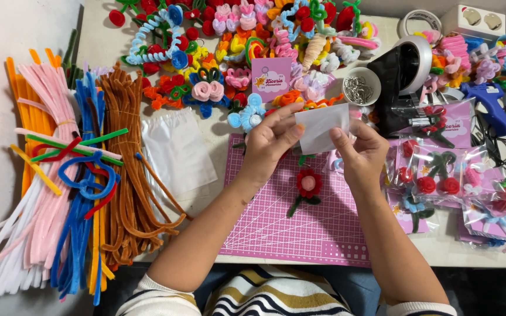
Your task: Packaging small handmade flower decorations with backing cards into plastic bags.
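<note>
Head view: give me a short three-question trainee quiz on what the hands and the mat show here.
1. True or false: both hands hold the small clear bag.
2. What lies on the pink cutting mat between the forearms? A) scissors B) a red pipe-cleaner flower C) a glue gun
3. On which side of the person do the loose pipe-cleaner bundles lie?

Key: 1 true: left hand and right hand pinch it. 2 B. 3 left.

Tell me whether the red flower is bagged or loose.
Loose. The red flower lies bare on the pink mat, below both hands, with no clear wrap around it.
</note>
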